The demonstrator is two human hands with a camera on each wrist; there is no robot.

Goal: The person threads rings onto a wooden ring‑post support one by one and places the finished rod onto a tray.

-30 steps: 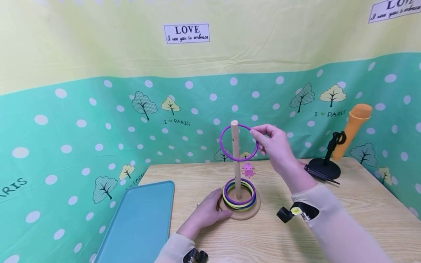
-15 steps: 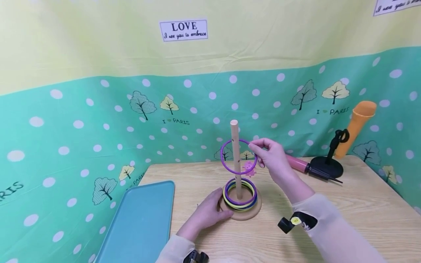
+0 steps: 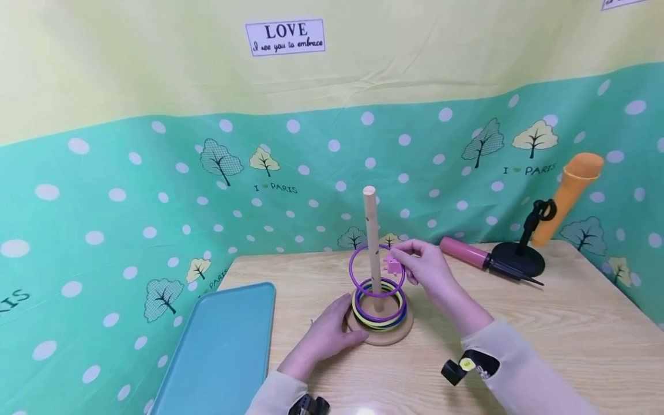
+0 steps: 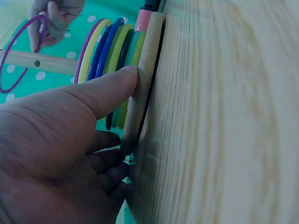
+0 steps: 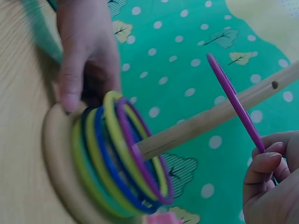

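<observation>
A ring-toss stand has a wooden post (image 3: 373,225) rising from a round wooden base (image 3: 389,339). My left hand (image 3: 332,329) grips the near left of the base, its thumb (image 4: 110,88) against the rim and the other fingers bent at the side. Between thumb and fingertips, my right hand (image 3: 427,271) pinches a thin purple ring (image 5: 235,101). That ring encircles the post, slightly tilted, above the stack. Several rings in yellow, blue, green and purple lie stacked (image 5: 110,158) around the post's foot, with a purple one on top.
Behind the post sits a small pink figure (image 3: 394,265), partly hidden by the ring and right hand. A blue tray (image 3: 218,346) lies at left. Far right are a pink and black hand pump (image 3: 464,252) and an orange microphone (image 3: 576,178) on a black stand (image 3: 519,259).
My right hand has lowered the purple ring along the post, from near its top to just above the stack. The left hand has stayed on the base.
</observation>
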